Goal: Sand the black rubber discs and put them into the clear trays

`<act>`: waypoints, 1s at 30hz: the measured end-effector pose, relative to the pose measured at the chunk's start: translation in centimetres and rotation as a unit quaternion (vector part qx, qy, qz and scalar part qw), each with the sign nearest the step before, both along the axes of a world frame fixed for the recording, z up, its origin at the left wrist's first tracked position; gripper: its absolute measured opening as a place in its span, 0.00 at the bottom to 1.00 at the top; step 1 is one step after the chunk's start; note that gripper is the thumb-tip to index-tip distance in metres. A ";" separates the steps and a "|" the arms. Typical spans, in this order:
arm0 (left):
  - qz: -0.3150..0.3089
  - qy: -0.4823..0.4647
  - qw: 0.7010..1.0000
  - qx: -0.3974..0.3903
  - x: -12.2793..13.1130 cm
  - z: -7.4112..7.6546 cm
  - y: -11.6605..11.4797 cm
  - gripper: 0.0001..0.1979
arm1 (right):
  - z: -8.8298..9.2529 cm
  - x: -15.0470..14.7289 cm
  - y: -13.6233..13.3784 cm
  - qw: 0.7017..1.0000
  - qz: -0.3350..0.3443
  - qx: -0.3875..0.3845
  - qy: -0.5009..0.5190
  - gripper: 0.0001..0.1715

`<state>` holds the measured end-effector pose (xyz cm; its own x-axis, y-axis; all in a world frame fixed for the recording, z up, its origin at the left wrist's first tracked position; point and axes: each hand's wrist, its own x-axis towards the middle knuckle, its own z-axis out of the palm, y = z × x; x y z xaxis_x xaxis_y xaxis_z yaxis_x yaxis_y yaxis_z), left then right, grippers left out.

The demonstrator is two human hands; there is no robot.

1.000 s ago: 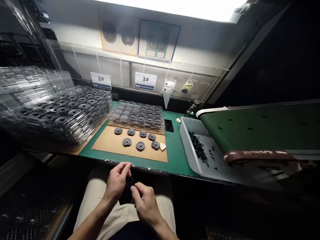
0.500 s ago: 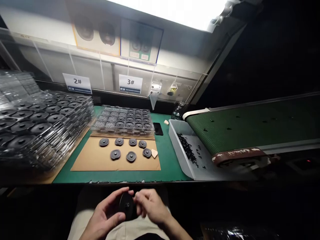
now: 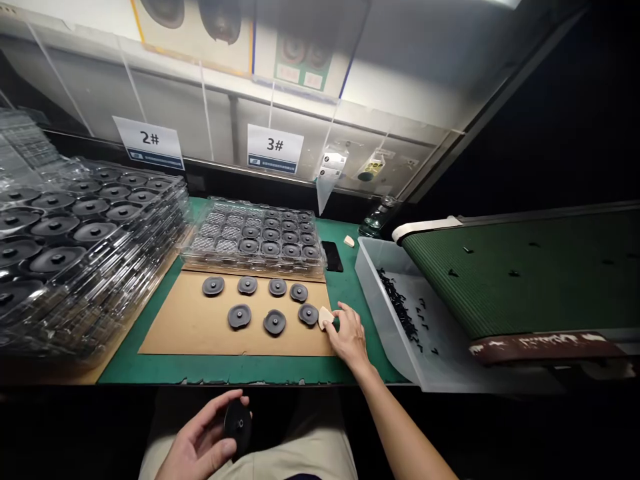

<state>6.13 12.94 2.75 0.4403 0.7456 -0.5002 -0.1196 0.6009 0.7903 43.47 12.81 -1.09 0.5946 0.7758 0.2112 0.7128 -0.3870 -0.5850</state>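
My left hand (image 3: 203, 443) is low over my lap, fingers curled round a black round disc (image 3: 237, 424). My right hand (image 3: 347, 335) reaches onto the bench and its fingertips touch a small beige wedge (image 3: 325, 317) at the right edge of a brown cardboard sheet (image 3: 185, 327). Several black round discs (image 3: 239, 316) lie in two rows on that sheet. Behind them stands a clear blister tray (image 3: 257, 235) partly filled with smaller black discs.
A tall stack of clear trays with black discs (image 3: 75, 233) fills the left. A grey bin (image 3: 390, 320) with small black parts sits right of the green mat, under a green conveyor belt (image 3: 525, 273). A black phone (image 3: 332, 256) lies beside the tray. Signs 2# and 3# hang behind.
My right hand has left the disc over my lap and reached forward to the beige wedge on the cardboard. My left hand keeps the disc. The view has tilted down.
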 end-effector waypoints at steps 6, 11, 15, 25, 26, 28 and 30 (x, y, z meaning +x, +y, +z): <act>-0.009 -0.007 1.000 0.029 2.3 -1.5 3.2 0.31 | 1.2 -4.7 -1.4 0.999 0.019 0.033 0.033 0.14; 0.037 0.015 0.999 -0.006 2.6 -2.6 8.1 0.32 | 2.0 -11.6 -0.3 0.976 0.205 0.025 0.075 0.04; 0.052 0.012 0.999 -0.005 3.2 -3.1 10.4 0.31 | 1.3 -13.8 2.1 0.968 0.226 0.033 0.108 0.08; 0.057 -0.115 0.991 -0.033 3.5 -0.3 5.9 0.30 | 3.0 -12.9 -1.4 0.931 0.161 0.026 0.327 0.08; 0.052 -0.128 0.990 -0.042 3.5 0.2 4.9 0.31 | 3.8 -13.1 -2.1 0.922 0.164 0.025 0.351 0.10; 0.043 -0.144 0.987 -0.061 3.4 1.0 3.1 0.33 | 5.6 -13.4 -3.3 0.904 0.175 0.023 0.390 0.13; 0.033 -0.145 0.986 -0.072 3.3 1.7 1.8 0.34 | 7.8 -13.8 -4.1 0.895 0.201 0.025 0.397 0.12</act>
